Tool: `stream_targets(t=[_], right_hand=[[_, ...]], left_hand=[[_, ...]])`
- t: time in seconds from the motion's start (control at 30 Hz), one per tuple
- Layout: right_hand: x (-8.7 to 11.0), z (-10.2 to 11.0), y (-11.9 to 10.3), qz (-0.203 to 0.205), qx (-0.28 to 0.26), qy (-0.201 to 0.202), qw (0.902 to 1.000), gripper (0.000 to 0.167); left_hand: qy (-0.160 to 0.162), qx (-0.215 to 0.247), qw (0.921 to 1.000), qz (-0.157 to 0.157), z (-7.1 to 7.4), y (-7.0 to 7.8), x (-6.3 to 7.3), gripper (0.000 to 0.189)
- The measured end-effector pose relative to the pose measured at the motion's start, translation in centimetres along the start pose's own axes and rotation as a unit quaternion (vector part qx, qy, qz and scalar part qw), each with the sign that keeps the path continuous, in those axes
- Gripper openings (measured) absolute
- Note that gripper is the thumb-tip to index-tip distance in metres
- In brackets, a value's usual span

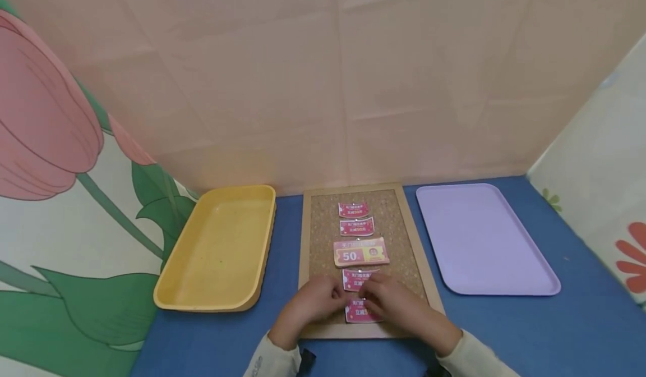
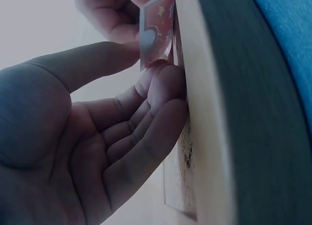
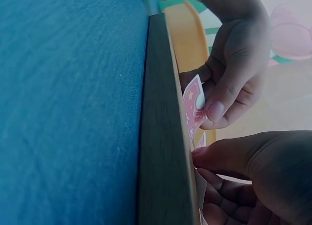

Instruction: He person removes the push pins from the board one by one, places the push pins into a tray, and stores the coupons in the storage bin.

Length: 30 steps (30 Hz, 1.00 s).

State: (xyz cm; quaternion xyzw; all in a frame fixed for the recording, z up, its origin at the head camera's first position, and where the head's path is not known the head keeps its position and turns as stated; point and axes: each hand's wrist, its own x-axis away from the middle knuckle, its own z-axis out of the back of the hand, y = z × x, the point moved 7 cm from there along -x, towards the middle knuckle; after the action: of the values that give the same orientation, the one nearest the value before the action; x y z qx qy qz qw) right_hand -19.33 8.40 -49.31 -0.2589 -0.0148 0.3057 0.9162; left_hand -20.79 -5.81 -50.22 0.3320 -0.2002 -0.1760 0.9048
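Note:
Both hands are at the lowest pink coupon (image 1: 356,312) on the framed cork board (image 1: 323,225). My left hand (image 1: 319,297) pinches one edge of this coupon (image 3: 194,105) between thumb and fingers; that edge stands out from the board in the wrist views. Opposite it, my right hand (image 1: 396,304) has thumb and fingertips together at the coupon's other side, close against the board. Whether a small pin lies between those fingertips is hidden. Just above, another pink coupon (image 1: 353,279) is partly covered by the right hand.
Higher up the board are a larger coupon marked 50 (image 1: 360,252) and two small pink coupons, one of them the top coupon (image 1: 353,210). A yellow tray (image 1: 217,248) stands left of the board, a lilac tray (image 1: 484,237) right of it, on a blue tabletop (image 1: 504,332).

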Motion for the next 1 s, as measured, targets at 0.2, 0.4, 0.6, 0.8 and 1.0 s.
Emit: stream_targets(t=[0.2,0.4,0.6,0.8,1.0], right_hand=[[0.05,-0.32,0.11,-0.009,0.016,-0.001,0.9998,0.007],[0.07,-0.4,0.22,-0.007,0.027,0.024,0.9993,0.006],[-0.04,-0.26,0.31,-0.013,0.021,0.04,0.9989,0.007],[-0.25,-0.2,0.35,-0.009,0.001,0.038,0.9993,0.009],[-0.45,-0.16,0.42,-0.004,-0.014,0.029,0.9995,0.009]], left_hand=[[0.0,-0.013,0.9999,0.001,-0.19,0.05,0.12,0.019],[0.009,-0.027,0.9996,-0.006,-0.09,0.28,0.12,0.017],[0.011,-0.031,0.9995,-0.004,-0.11,0.31,0.1,0.017],[0.009,-0.023,0.9997,0.006,-0.19,0.14,0.12,0.017],[0.011,-0.025,0.9996,0.004,-0.19,0.18,0.12,0.016]])
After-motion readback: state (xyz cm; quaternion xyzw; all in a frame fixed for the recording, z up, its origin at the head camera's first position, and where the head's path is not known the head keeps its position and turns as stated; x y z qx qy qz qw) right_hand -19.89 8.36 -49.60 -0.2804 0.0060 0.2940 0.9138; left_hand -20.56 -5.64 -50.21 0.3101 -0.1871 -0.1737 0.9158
